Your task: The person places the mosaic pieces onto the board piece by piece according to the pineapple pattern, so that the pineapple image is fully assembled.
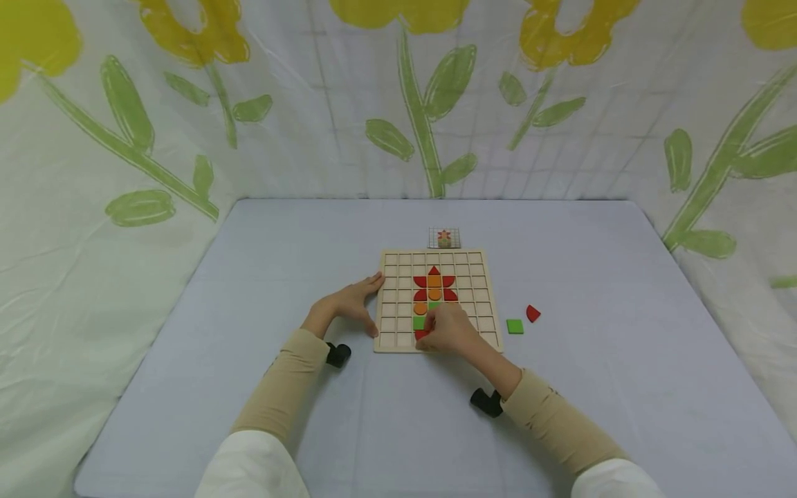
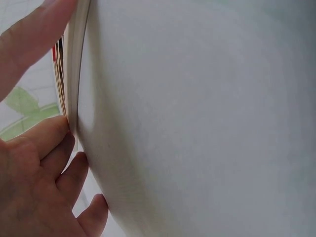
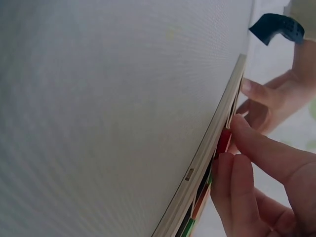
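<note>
Red piece, gridded wooden board

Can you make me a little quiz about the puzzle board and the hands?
1. True or false: the left hand rests against the left edge of the wooden grid board.
2. Which loose pieces lie on the table to the right of the board? A: a green square and a red piece. B: two orange circles. C: a blue triangle.
3. What colour is the piece that the right hand pinches at the board's bottom row?

Key: 1 true; 2 A; 3 red.
</note>
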Tool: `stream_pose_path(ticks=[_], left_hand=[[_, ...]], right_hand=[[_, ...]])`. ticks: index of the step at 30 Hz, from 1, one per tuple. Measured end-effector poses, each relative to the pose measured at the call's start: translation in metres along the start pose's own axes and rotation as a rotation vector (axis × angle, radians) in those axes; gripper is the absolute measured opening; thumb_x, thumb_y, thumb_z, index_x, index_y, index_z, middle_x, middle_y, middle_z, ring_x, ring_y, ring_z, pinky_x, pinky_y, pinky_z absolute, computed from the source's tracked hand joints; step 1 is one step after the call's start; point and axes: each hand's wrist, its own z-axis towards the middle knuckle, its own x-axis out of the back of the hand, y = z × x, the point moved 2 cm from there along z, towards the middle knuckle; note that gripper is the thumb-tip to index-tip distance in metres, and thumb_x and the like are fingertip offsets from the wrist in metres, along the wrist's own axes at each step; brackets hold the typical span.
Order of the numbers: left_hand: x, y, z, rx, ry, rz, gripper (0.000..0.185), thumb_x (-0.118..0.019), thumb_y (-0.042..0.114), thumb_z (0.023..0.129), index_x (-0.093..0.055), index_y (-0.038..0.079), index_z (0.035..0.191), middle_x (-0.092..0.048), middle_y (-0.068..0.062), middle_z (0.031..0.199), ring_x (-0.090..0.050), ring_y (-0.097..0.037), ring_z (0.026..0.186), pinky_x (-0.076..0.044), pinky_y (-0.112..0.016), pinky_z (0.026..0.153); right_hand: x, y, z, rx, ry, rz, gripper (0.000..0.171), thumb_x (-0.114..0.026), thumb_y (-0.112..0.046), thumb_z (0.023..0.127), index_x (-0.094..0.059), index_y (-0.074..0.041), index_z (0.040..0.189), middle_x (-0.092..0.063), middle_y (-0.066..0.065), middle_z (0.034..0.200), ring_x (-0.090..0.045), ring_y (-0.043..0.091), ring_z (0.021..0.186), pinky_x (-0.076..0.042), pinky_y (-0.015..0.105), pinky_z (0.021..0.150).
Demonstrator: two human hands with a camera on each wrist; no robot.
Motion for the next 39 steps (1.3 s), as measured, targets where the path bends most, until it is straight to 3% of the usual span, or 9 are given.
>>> stream_pose_path(ticks=[20,39], left_hand=[[0.0006,0.0005,-0.0006,-0.007,-0.005,0.006,0.116,-0.087,0.021,0.069,-0.011,0.005,0.156,-0.004,-0.01,0.163,-0.005,-0.031,0.148,-0.012,-0.05,0.117],[0.0007,0.0005,-0.0014,-0.004,0.0,0.003,0.116,-0.086,0.021,0.069,-0.011,0.005,0.156,-0.004,-0.01,0.163,-0.005,-0.03,0.148,-0.012,-0.05,0.117]], right_hand=[[0.0019,-0.0022,-0.0027,0.015,-0.004,-0.008,0.015,-0.086,-0.009,0.072,-0.071,-0.007,0.073,-0.056,-0.003,0.062,-0.05,0.014,0.062,-0.041,0.023,0.054],[0.0098,0.0054,-0.0077,-0.035,-0.008,0.018,0.013,-0.083,-0.009,0.075,-0.071,-0.007,0.08,-0.061,-0.002,0.071,-0.054,0.015,0.069,-0.047,0.026,0.06]])
